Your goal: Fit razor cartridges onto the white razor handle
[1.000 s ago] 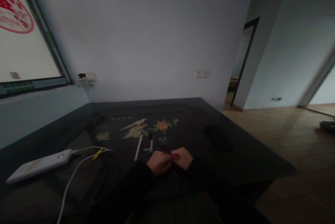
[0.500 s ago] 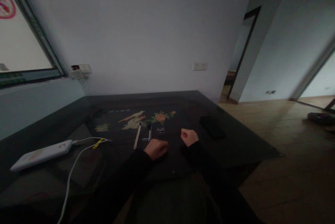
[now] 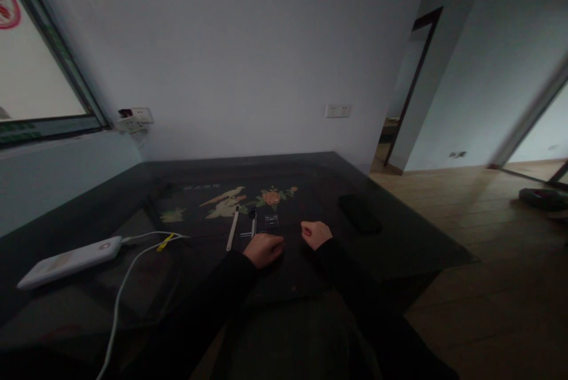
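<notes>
Across a dark worktop (image 3: 421, 244), two bare hands rest near each other, a gap between them. The fingers of the left hand (image 3: 264, 250) and right hand (image 3: 316, 234) are curled closed; whether they grip anything cannot be told. Just beyond the left hand lie a slim pale strip (image 3: 233, 229), a small metal tool (image 3: 253, 223) with a dark end, and a small grid-like part (image 3: 271, 221). A bird (image 3: 228, 202) and flower (image 3: 271, 197) decorate the surface, beside a row of pale characters (image 3: 202, 187) too small to read. At left, a white device (image 3: 71, 261) bears a beige panel, its lettering illegible; a yellow tag (image 3: 165, 242) marks the white cable (image 3: 116, 303). A black object (image 3: 360, 213) lies beyond the right hand.
</notes>
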Demonstrator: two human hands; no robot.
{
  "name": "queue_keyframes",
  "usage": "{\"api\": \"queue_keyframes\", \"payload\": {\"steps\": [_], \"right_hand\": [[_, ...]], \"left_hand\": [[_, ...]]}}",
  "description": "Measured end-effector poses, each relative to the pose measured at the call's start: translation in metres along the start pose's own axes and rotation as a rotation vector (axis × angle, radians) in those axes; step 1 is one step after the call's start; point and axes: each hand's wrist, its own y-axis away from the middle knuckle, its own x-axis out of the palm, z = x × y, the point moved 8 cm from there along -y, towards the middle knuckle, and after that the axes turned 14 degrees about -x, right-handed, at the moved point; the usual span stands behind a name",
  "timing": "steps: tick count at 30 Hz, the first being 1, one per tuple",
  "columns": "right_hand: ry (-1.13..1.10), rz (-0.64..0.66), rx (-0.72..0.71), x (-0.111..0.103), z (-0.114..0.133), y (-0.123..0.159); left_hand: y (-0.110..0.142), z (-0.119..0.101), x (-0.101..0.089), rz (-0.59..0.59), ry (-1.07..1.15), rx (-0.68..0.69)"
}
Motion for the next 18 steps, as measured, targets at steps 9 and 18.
{"api": "queue_keyframes", "payload": {"steps": [9,18], "right_hand": [[-0.013,0.022,0.004,0.0033,0.0005,-0.0005],[-0.044,0.02,-0.013,0.0052,0.0011,-0.0002]], "left_hand": [[0.0005,-0.0012,0.0003,0.003,-0.024,0.009],[0.0017,-0.0036,-0.0023,-0.001,-0.055,0.007]]}}
